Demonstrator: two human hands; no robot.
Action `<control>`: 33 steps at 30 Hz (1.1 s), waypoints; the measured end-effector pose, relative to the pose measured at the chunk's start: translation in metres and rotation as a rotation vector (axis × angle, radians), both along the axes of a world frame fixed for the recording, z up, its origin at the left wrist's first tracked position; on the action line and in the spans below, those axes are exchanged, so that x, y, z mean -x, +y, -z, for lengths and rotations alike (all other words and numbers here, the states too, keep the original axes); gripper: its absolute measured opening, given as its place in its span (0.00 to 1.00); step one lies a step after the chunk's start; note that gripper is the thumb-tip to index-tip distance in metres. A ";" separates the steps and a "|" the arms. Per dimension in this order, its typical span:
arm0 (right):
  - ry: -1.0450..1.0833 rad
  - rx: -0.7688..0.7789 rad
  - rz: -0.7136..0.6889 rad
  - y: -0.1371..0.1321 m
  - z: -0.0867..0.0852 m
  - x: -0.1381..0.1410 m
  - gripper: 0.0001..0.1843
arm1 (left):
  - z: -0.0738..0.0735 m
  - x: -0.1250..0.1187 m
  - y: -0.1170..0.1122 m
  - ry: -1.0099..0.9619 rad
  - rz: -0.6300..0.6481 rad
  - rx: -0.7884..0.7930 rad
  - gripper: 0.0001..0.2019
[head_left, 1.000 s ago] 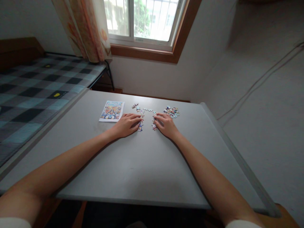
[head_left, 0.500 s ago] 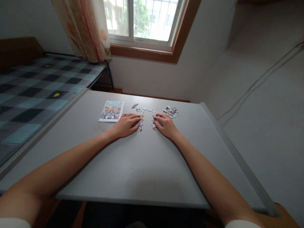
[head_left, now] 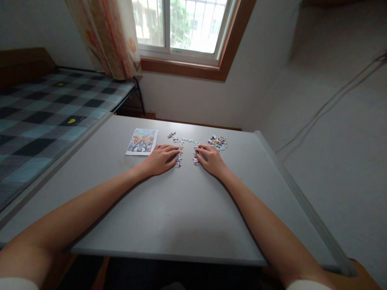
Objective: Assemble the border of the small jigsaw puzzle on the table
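Both my hands lie on a grey table (head_left: 181, 209) at its far middle. My left hand (head_left: 160, 159) rests palm down, fingers stretched out, its tips touching a joined strip of jigsaw pieces (head_left: 179, 155). My right hand (head_left: 210, 159) lies flat too, fingertips on another short strip of pieces (head_left: 196, 155). A thin run of joined pieces (head_left: 183, 140) links the two strips at the far side. A loose heap of pieces (head_left: 218, 141) lies just beyond my right hand. A printed picture card (head_left: 142, 141) lies left of my left hand.
A bed with a checked blue and black cover (head_left: 45, 117) runs along the table's left edge. A window (head_left: 181, 28) with a patterned curtain (head_left: 109, 36) is behind the table. A white wall (head_left: 332, 121) with a cable stands on the right.
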State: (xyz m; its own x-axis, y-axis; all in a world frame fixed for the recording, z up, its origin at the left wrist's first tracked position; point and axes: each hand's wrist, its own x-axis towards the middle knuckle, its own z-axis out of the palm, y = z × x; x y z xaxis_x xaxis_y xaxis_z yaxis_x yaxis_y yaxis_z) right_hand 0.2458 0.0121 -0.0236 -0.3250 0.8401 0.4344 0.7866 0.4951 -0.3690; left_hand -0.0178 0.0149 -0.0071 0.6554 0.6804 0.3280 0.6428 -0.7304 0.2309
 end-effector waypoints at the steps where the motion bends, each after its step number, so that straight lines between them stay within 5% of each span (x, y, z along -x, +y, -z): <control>1: 0.000 -0.002 -0.001 0.000 0.000 0.000 0.15 | 0.000 0.000 0.000 -0.002 0.000 0.000 0.19; 21: 0.037 -0.026 0.055 0.007 -0.005 0.007 0.14 | 0.001 -0.001 0.001 -0.023 -0.002 0.004 0.18; 33: -0.096 0.148 0.088 0.060 -0.038 0.073 0.09 | -0.002 -0.001 -0.002 -0.025 0.000 -0.014 0.19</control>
